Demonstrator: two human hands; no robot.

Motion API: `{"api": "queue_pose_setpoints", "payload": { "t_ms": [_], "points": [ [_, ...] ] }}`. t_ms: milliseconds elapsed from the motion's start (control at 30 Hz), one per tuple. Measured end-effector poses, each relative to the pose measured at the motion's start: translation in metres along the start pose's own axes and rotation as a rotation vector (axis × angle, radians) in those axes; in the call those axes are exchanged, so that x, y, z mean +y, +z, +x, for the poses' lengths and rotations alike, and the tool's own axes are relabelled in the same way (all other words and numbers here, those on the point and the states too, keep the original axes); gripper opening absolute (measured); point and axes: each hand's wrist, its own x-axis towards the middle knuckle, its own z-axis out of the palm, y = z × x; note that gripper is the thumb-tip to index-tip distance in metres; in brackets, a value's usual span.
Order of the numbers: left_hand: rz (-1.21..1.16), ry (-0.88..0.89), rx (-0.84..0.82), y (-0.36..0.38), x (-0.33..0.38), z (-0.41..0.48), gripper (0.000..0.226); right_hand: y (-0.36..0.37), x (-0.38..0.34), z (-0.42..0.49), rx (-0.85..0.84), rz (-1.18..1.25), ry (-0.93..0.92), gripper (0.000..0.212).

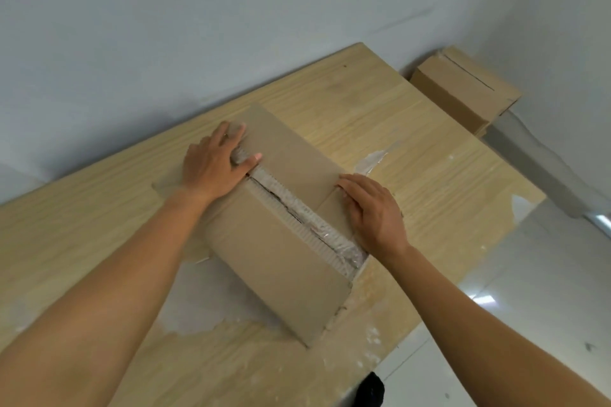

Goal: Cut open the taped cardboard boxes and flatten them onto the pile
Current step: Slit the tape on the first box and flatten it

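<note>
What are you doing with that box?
A person has both hands on a cardboard box lying on the wooden table. Its taped top seam is already split open. The left hand is at the seam's far end, by crumpled tape; the right hand rests on a flap. The box isn't flattened yet. Another box sits past the table.
</note>
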Motion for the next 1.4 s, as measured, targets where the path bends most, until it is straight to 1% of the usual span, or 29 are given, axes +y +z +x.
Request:
{"api": "queue_pose_setpoints", "payload": {
  "t_ms": [67,100,167,233,300,367,433,500,600,800,933,1000,1067,1133,1167,1200,1233,1300,1333,1400],
  "points": [
    [0.026,-0.054,0.007,0.002,-0.001,0.000,0.072,0.002,0.001,0.009,0.041,-0.046,0.027,0.032],
    [0.040,-0.089,-0.004,0.002,0.000,0.000,0.072,0.002,0.000,0.012,0.067,-0.071,0.072,0.033],
    [0.060,-0.157,-0.022,0.003,0.004,0.000,0.072,-0.002,-0.006,0.012,0.122,-0.078,0.231,0.035],
    [0.056,-0.235,-0.016,0.002,0.006,-0.001,0.070,-0.008,-0.015,0.008,0.147,-0.016,0.401,0.035],
    [0.033,-0.308,0.010,0.002,0.007,-0.007,0.069,-0.015,-0.024,0.002,0.133,0.087,0.534,0.033],
    [0.001,-0.366,0.043,0.002,0.009,-0.015,0.070,-0.017,-0.033,-0.005,0.113,0.200,0.631,0.034],
    [-0.047,-0.416,0.086,0.002,0.010,-0.025,0.069,-0.014,-0.041,-0.008,0.087,0.296,0.672,0.035],
    [-0.093,-0.456,0.117,0.002,0.009,-0.039,0.067,-0.010,-0.044,-0.007,0.059,0.329,0.657,0.035],
    [-0.134,-0.519,0.139,-0.002,0.010,-0.065,0.068,-0.006,-0.034,0.005,-0.015,0.266,0.555,0.035],
    [-0.145,-0.632,0.069,-0.003,0.041,-0.128,0.077,0.001,0.015,0.053,-0.186,0.154,0.280,0.034],
    [-0.098,-0.698,0.001,0.007,0.077,-0.147,0.080,0.004,0.037,0.083,-0.270,0.238,0.151,0.032],
    [-0.075,-0.687,-0.008,0.013,0.098,-0.146,0.079,0.001,0.041,0.090,-0.285,0.370,0.134,0.033],
    [-0.097,-0.606,-0.034,0.018,0.128,-0.142,0.087,-0.008,0.049,0.093,-0.233,0.458,0.162,0.033],
    [-0.110,-0.465,-0.083,0.025,0.164,-0.136,0.094,-0.020,0.062,0.092,-0.118,0.438,0.201,0.032],
    [-0.103,-0.396,-0.096,0.028,0.181,-0.131,0.094,-0.026,0.070,0.090,-0.098,0.402,0.234,0.031],
    [-0.095,-0.337,-0.097,0.033,0.197,-0.126,0.093,-0.032,0.079,0.087,-0.129,0.361,0.274,0.031],
    [-0.088,-0.289,-0.087,0.037,0.210,-0.119,0.092,-0.036,0.087,0.084,-0.208,0.324,0.315,0.031],
    [-0.066,-0.222,-0.056,0.044,0.232,-0.106,0.090,-0.041,0.100,0.075,-0.415,0.297,0.359,0.028],
    [-0.063,-0.205,-0.040,0.046,0.239,-0.100,0.088,-0.042,0.103,0.070,-0.494,0.305,0.358,0.026],
    [-0.064,-0.199,-0.027,0.049,0.247,-0.093,0.084,-0.045,0.104,0.061,-0.567,0.337,0.327,0.024]
  ]
}}
